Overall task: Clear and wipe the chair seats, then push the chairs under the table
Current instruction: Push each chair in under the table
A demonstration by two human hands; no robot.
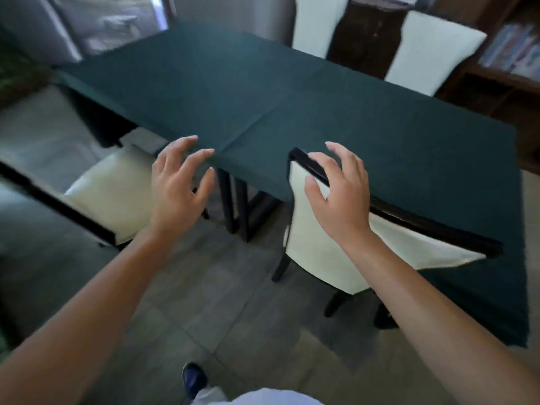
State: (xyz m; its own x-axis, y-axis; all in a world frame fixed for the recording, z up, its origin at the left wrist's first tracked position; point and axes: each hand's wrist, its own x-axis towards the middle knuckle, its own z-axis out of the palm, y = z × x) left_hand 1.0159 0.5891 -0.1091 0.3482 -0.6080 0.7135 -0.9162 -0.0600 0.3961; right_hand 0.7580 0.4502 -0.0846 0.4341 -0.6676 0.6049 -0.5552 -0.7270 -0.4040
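The near right chair (327, 258) stands pushed in against the table (292, 92), its dark top rail lying along the hanging edge of the green tablecloth (409, 159) and its cream back facing the person. The right hand (339, 191) is spread above the left end of that rail, fingers apart and lightly bent; whether the fingertips touch the rail cannot be told. The left hand (178, 182) is likewise spread, fingers apart, holding nothing, in the air in front of the table's near edge.

To the left, a second chair (111, 197) stands pulled out and turned at an angle, its cream seat clear of the table edge. Between the two chairs lies a stretch of bare tiled floor (204, 302), with the dark table legs (236, 206) at its far end. Two more cream chair backs (318, 24) (432, 51) rise beyond the far edge of the table. A bookshelf (508, 54) stands at the right, and a blue shoe (194, 378) shows at the bottom.
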